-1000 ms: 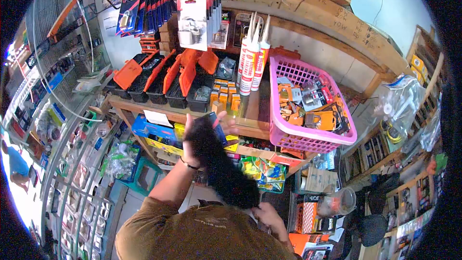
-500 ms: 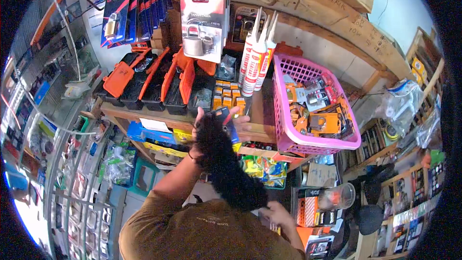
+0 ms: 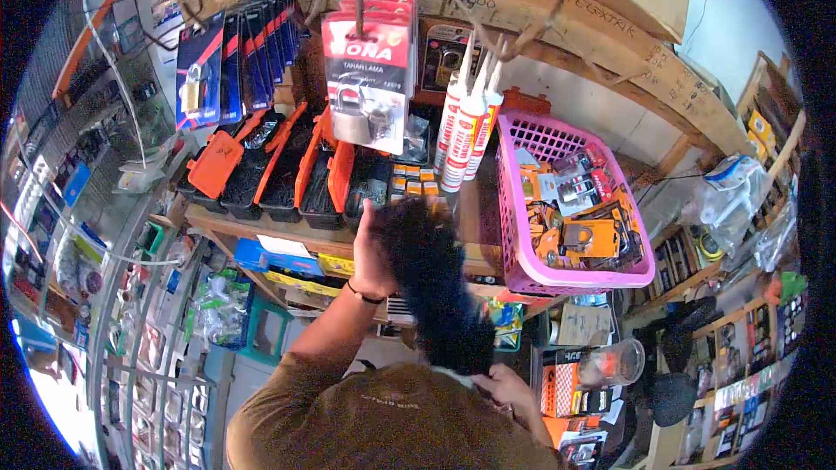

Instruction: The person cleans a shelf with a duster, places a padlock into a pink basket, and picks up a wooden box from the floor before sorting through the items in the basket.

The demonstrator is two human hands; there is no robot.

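Note:
At the bottom, my right hand [image 3: 512, 387] is closed round the lower end of a black fluffy duster [image 3: 440, 287]. The duster slants up and to the left, and its head lies across my left hand [image 3: 373, 257]. Of my left hand, the thumb, the palm's edge and the wrist with a dark band show. Its other fingers, and whatever they hold, are hidden behind the duster. Small orange-and-white boxes [image 3: 414, 181] stand on the shelf just beyond the duster's tip.
Black bins with orange lids [image 3: 216, 164] line the shelf at left. Padlock packs [image 3: 366, 78] hang above it. White sealant tubes [image 3: 470, 135] stand beside a pink basket [image 3: 579, 277] of packaged goods. A clear plastic cup [image 3: 623, 361] lies at right; glass display shelving [image 3: 131, 365] runs along the left.
The duster's head has swung right over my left hand, covering the fingers and the small dark-blue package seen there earlier. The view has tilted slightly upward. My right hand stays low.

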